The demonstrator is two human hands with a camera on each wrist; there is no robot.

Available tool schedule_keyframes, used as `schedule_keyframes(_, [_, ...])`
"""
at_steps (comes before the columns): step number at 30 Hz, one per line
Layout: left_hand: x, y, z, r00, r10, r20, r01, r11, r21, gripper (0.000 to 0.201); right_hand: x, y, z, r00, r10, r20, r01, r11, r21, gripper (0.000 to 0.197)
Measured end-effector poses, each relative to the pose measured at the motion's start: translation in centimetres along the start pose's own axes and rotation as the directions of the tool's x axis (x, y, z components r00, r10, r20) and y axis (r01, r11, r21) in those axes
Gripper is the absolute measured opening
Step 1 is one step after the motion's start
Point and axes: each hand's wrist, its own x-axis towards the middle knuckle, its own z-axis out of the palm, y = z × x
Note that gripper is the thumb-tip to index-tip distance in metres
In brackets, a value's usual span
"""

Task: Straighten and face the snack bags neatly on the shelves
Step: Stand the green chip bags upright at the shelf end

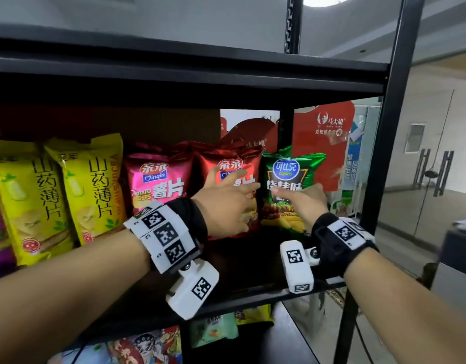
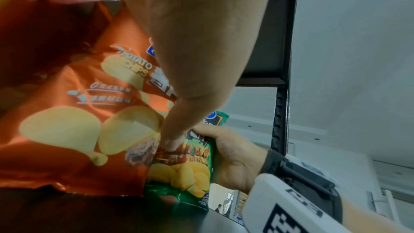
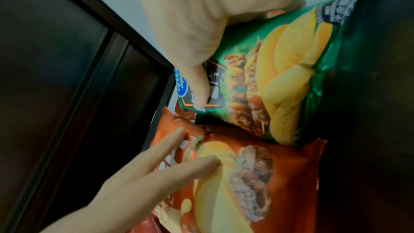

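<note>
Left hand (image 1: 226, 206): grip released, fingers straight, flat against the front of the red bag (image 1: 232, 166).
Right hand (image 1: 302, 203): grip grasping the green bag (image 1: 292, 179), thumb on its front, fingers round its right edge.
Both bags: upright on the shelf (image 1: 253, 264), touching side by side, green bag just right of the left hand's grip.
Pink bag (image 1: 158, 177): just left of that grip.
Two yellow bags (image 1: 95, 185): farther left.

Two yellow bags (image 1: 56, 195), a pink bag (image 1: 158, 177), a red bag (image 1: 234, 158) and a green bag (image 1: 292, 174) printed with yellow chips are shown on a black shelf (image 1: 190, 74).
</note>
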Motion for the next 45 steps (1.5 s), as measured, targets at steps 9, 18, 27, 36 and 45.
schedule_keyframes(9, [-1.3, -0.4, 0.2, 0.976, -0.164, -0.144, 0.122, 0.957, -0.265, 0.061, -3.9, -2.9, -2.4, 0.919, -0.378, -0.112, 0.351, 0.913, -0.206, 0.078])
schedule_keyframes(18, [-2.1, 0.4, 1.1, 0.944, -0.283, -0.171, 0.189, 0.887, -0.421, 0.053, -8.0, -2.8, -4.0, 0.922, -0.363, 0.132, 0.369, 0.929, -0.027, 0.071])
schedule_keyframes(27, [-4.0, 2.1, 1.4, 0.749, -0.595, -0.294, -0.326, 0.056, -0.944, 0.053, -8.6, -1.9, -0.5, 0.754, -0.401, 0.520, 0.060, 0.831, 0.553, 0.058])
schedule_keyframes(36, [-5.1, 1.8, 1.7, 0.665, -0.728, -0.168, -0.355, -0.110, -0.928, 0.034, -9.8, -3.6, 2.8, 0.845, -0.381, 0.376, 0.109, 0.809, 0.578, 0.026])
schedule_keyframes(45, [-7.0, 2.6, 4.8, 0.882, -0.442, -0.163, -0.159, 0.047, -0.986, 0.066, -10.1, -3.1, 2.7, 0.872, -0.326, 0.364, 0.069, 0.820, 0.568, 0.063])
